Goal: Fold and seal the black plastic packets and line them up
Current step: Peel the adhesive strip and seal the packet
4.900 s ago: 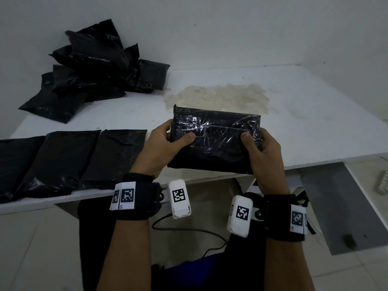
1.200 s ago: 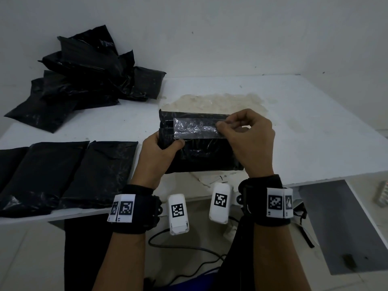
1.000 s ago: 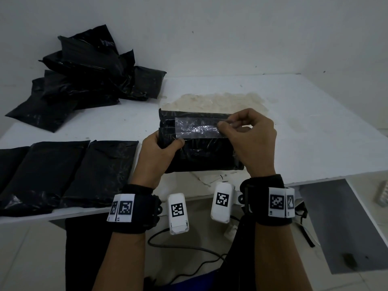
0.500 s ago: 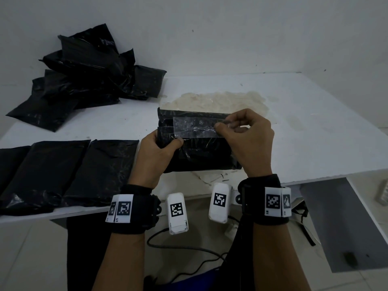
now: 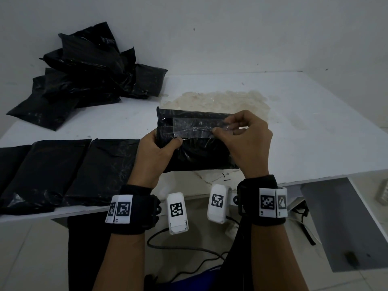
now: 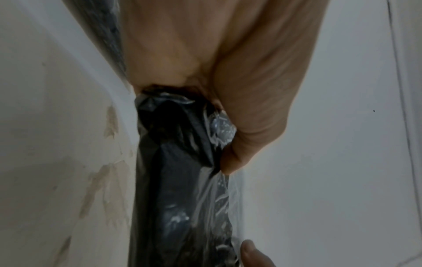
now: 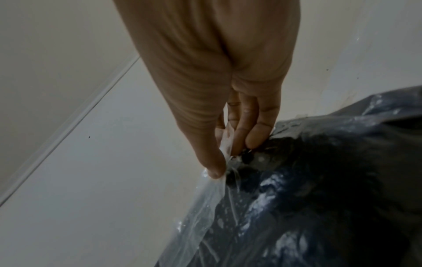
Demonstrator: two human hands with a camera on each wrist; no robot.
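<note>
Fingers (image 5: pixel 241 122) on one packet (image 5: pixel 197 152)

A bare, makeshift packing station rather than a home or shop. The evidence sits around the packet (image 5: pixel 195 152) gripped between the left hand (image 5: pixel 155 156) and right hand (image 5: pixel 247 143): a plain white table (image 5: pixel 315 133) pushed into a corner of unpainted-looking white walls (image 5: pixel 231 28), a row of flat finished packets (image 5: pixel 69 171) just left of the grip, and a loose heap of black bags (image 5: pixel 90 70) further back to the left. Beyond the grip lies a yellowish stain (glue or worn coating, hard to tell) (image 5: pixel 220 99). Below the grip, cables (image 5: pixel 178 248) trail over a pale tiled floor (image 5: pixel 31 259).
</note>
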